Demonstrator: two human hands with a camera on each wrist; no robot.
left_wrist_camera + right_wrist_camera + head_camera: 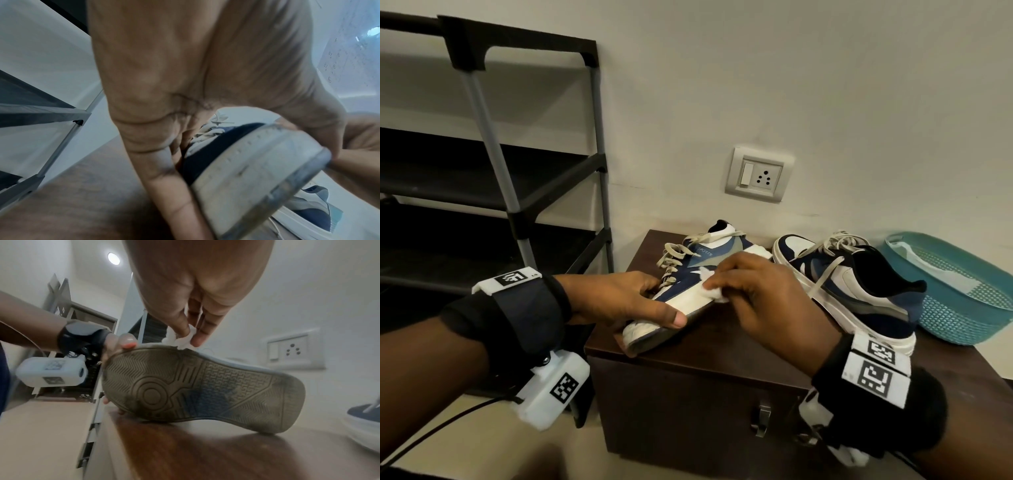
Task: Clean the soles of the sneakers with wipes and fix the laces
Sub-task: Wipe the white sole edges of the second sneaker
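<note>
Dim warm indoor light; ceiling lamp [113, 258] glares in right wrist view. Wide-angle bending at edges. Left wrist pic soft, washed-out, sneaker [246, 170] blurred. Soft shadows on cabinet top [722, 349].

A navy, blue and grey sneaker [690, 274] with a white midsole, cream laces and the word "SPORTS" on its side lies tipped on a dark brown wooden worktop [709, 346], a crumpled white wipe [714, 291] against it. Its sole [197, 389] is dull grey-brown, moulded with zigzag ribs, concentric rings and a blue patch at mid-foot. A second sneaker [859, 287] repeats the navy, white and grey scheme with a black collar. Beside it sits a teal lattice-patterned basket [959, 308]; behind, a black shelf rack [493, 178] with grey poles.
</note>
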